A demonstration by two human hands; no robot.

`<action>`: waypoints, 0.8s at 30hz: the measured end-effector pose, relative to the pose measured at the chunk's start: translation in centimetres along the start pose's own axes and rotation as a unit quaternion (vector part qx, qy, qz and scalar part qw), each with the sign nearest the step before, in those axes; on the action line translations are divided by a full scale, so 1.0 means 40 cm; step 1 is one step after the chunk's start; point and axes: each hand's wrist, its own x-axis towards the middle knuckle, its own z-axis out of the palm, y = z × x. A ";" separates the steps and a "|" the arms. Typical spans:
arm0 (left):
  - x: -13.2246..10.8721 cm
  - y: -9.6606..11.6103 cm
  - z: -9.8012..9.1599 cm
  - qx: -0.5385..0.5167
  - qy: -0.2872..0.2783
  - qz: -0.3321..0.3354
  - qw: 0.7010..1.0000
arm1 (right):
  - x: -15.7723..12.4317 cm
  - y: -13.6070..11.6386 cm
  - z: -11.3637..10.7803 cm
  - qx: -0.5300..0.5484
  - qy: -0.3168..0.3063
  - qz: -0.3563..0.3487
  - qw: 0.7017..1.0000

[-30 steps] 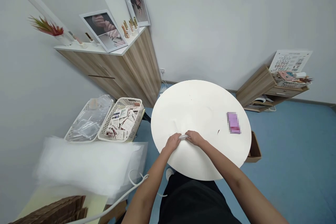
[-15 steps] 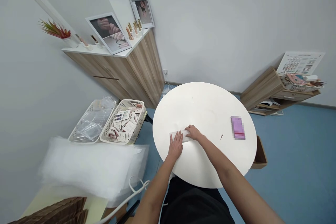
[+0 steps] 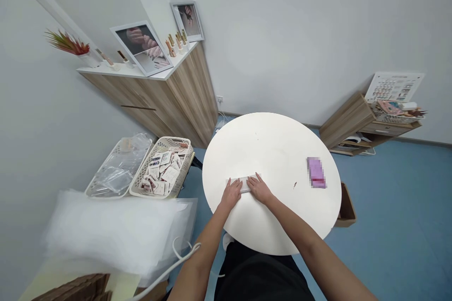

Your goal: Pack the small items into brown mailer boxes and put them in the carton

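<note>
Your left hand (image 3: pixel 231 195) slid inward since earlier, now just beside right hand (image 3: pixel 260 189). Both grips apart, palms down on white strip (image 3: pixel 238 184). Strip lies flat on round worktop (image 3: pixel 278 150), near your edge, at 12 o'clock from you. Blurred pink packet (image 3: pixel 316 172) at 3 o'clock from hands. Basket of cards (image 3: pixel 161 168) off worktop, 9 o'clock.

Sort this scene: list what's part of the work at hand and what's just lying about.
In use:
left hand
right hand
flat white item

Lying about:
pink item, blurred
basket of printed cards
tray of clear plastic
framed nail photos
</note>
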 end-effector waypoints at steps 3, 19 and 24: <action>-0.005 0.000 -0.027 -0.057 -0.055 -0.002 0.997 | -0.002 -0.001 -0.029 0.021 -0.035 -0.011 0.999; 0.001 0.037 -0.018 -0.032 0.134 -0.053 0.989 | 0.101 0.032 -0.113 0.118 -0.117 0.115 0.979; -0.036 0.066 0.063 0.037 0.091 -0.032 0.995 | 0.116 0.041 -0.083 0.109 -0.095 0.142 0.979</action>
